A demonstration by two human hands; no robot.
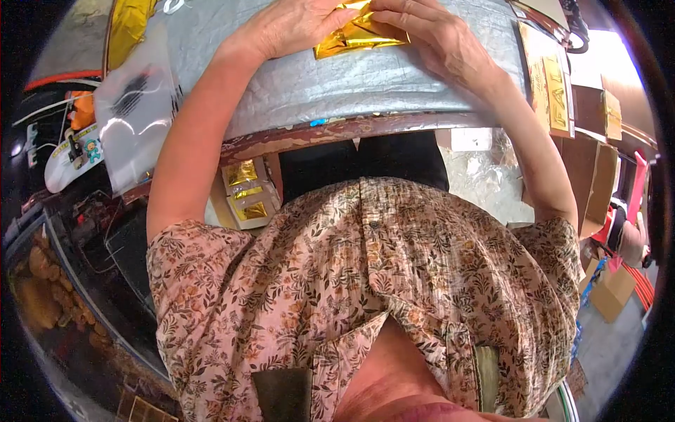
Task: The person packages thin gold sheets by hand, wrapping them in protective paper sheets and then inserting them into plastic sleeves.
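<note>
A shiny gold foil piece (362, 41), creased and folded, lies at the top of the view over a table with a silvery, wrinkled cover (295, 95). At its left side, my left hand (299, 29) has closed thumb and fingers on the foil. From the right, my right hand (443, 39) grips the foil's upper right part with bent fingers. The top edge of the view cuts off part of both hands and of the foil.
Left of the table hang a clear plastic sheet (133, 133) and gold material (130, 32). A box with gold packets (247, 197) stands below the table edge. Right are a gold-lettered panel (552, 84) and cardboard boxes (598, 176). A white skateboard (74, 162) lies far left.
</note>
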